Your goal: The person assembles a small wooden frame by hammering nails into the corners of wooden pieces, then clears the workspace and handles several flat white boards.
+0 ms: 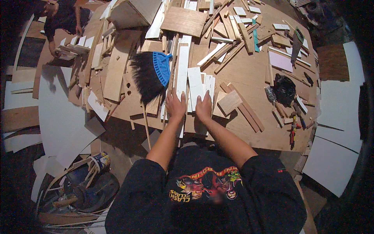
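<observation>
My left hand (176,105) grips the left side of a long white wooden strip (182,70), its thumb on the strip and its fingers along the outer edge. To the right, my right hand (203,107) closes over shorter white wooden strips (209,84), its fingers pointing away from me. A white board piece (195,80) lies slightly askew between the hands. Left of my left hand is a broom head (161,70) with a blue top and black bristles. Parts of the strips under my palms are hidden.
Wood offcuts cover the far worktable (280,134). A plywood block (230,102) lies across brown battens (249,113) at right. Farther right are a handsaw (297,45), a black plastic bag (284,89) and red-handled pliers (293,134). Another person (64,19) handles white-faced pieces at far left.
</observation>
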Action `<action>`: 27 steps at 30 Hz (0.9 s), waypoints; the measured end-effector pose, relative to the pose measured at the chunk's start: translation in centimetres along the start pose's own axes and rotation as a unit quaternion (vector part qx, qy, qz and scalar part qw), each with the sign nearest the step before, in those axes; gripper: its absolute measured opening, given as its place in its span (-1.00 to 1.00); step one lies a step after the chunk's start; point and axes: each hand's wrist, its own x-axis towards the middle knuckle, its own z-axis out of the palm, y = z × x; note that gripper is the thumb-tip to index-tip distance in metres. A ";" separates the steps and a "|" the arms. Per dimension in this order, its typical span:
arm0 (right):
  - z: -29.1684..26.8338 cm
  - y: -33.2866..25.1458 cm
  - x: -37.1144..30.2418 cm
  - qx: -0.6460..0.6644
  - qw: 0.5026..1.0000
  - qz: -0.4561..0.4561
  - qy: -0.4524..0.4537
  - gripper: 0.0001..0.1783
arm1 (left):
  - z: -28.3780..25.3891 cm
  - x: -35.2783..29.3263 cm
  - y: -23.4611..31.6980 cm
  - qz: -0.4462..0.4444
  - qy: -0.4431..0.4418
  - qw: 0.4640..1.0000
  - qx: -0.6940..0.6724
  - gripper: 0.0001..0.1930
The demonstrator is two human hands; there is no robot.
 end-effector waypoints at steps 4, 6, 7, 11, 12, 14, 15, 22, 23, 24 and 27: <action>1.3 -1.7 -1.3 0.103 0.994 0.013 -0.023 -0.14 | 1.2 0.6 -1.8 0.056 -0.040 0.993 -0.096 -0.34; 1.3 -2.5 -1.3 0.123 0.992 0.033 -0.017 -0.20 | 1.7 0.6 -2.5 0.060 -0.039 0.991 -0.110 -0.33; 1.1 -2.3 -1.3 0.122 0.992 0.037 -0.013 -0.20 | 1.4 0.7 -2.4 0.074 -0.035 0.990 -0.118 -0.31; -0.1 -0.8 -1.4 0.034 0.998 0.054 -0.005 -0.19 | 0.4 0.0 -1.2 0.049 -0.084 0.993 -0.073 -0.12; -0.3 -0.3 -1.7 0.027 0.997 0.062 0.032 -0.18 | 0.2 -0.2 -0.7 0.030 -0.093 0.995 -0.027 -0.05; 0.0 1.3 -2.0 0.063 0.994 0.082 0.041 -0.15 | -0.2 -0.7 0.6 0.014 -0.102 0.994 -0.028 0.09; 0.3 2.0 -2.1 0.073 0.994 0.079 0.036 -0.14 | -0.2 -0.9 1.0 0.014 -0.094 0.995 -0.038 0.13; -0.2 0.2 -2.1 0.078 0.988 0.134 -0.004 -0.17 | 0.6 -0.4 -0.1 0.037 -0.087 0.994 -0.057 0.23; -0.2 0.4 -2.2 0.072 0.990 0.125 -0.003 -0.19 | 0.4 -0.4 0.0 0.035 -0.093 0.993 -0.069 0.22; -0.3 0.6 -2.3 0.066 0.991 0.115 -0.002 -0.20 | 0.2 -0.4 0.1 0.033 -0.099 0.991 -0.081 0.22; -1.1 1.3 -2.6 0.082 0.993 0.076 -0.032 -0.16 | 0.6 -0.2 -0.5 0.053 -0.075 0.995 -0.041 0.20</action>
